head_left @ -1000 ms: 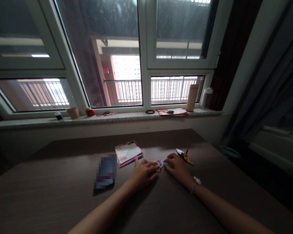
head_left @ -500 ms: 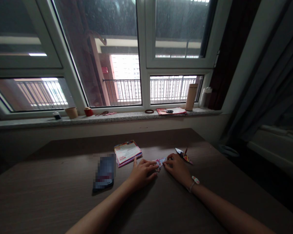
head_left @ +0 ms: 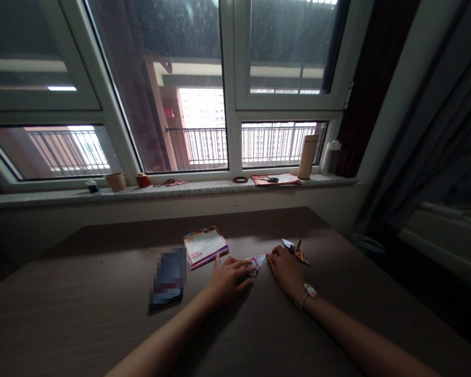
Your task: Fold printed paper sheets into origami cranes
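Observation:
A small piece of folded, printed paper (head_left: 259,262) in white, pink and purple lies on the brown table between my hands. My left hand (head_left: 228,277) rests over its left part with the fingers stretched out and apart, covering that side. At the paper's right tip, my right hand (head_left: 286,268) has its fingertips closed together; the exact hold is small and partly hidden. Just beyond the right hand lies a dark, colourful folded paper piece (head_left: 301,256) with a white point. A stack of printed sheets (head_left: 205,246) sits beyond my left hand.
To the left lies a dark phone-like object (head_left: 168,277), blurred out. The window sill (head_left: 212,189) holds a paper cup (head_left: 115,181), a red spool-like item (head_left: 143,180), a bracelet (head_left: 240,179), papers with scissors (head_left: 272,179), a tan flask (head_left: 308,157) and a clear bottle (head_left: 331,158).
My right hand has shifted slightly, its fingertips now at the very tip of the folded paper, so more of the paper shows. My left hand has stayed in place.

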Action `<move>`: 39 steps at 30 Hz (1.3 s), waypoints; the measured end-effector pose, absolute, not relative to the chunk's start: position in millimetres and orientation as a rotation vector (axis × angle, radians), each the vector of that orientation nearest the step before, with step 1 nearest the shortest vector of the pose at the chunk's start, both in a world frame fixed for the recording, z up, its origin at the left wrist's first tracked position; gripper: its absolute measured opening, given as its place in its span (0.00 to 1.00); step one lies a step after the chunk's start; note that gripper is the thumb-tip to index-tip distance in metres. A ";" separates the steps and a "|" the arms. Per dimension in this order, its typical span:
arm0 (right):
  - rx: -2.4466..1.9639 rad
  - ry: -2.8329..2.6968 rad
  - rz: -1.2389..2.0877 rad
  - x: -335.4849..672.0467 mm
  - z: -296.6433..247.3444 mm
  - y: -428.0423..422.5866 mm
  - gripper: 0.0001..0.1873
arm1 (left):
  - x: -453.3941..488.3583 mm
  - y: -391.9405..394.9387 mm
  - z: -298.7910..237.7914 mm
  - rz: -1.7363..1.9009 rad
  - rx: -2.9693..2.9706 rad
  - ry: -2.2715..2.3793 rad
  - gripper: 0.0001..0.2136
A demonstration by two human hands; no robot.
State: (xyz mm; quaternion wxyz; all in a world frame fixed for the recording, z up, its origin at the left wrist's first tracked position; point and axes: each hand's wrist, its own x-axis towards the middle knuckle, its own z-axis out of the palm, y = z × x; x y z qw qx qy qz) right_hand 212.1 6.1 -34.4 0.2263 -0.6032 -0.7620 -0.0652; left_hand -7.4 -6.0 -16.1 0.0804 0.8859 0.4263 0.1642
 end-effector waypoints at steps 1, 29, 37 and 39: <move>-1.664 -2.097 -0.185 212.0 -34.3 6.4 0.17 | -7.4 -6.0 -16.2 0.492 2.648 1.274 0.18; -1.259 -2.226 0.239 216.1 -28.2 -1.0 0.14 | -7.8 -1.5 -19.6 0.628 2.590 1.412 0.20; -1.210 -2.176 0.327 216.5 -25.6 -3.6 0.11 | -7.9 2.5 -25.6 0.600 2.502 1.571 0.15; -1.204 -2.174 0.340 216.7 -25.4 -3.7 0.12 | -8.2 2.4 -25.4 0.620 2.500 1.581 0.14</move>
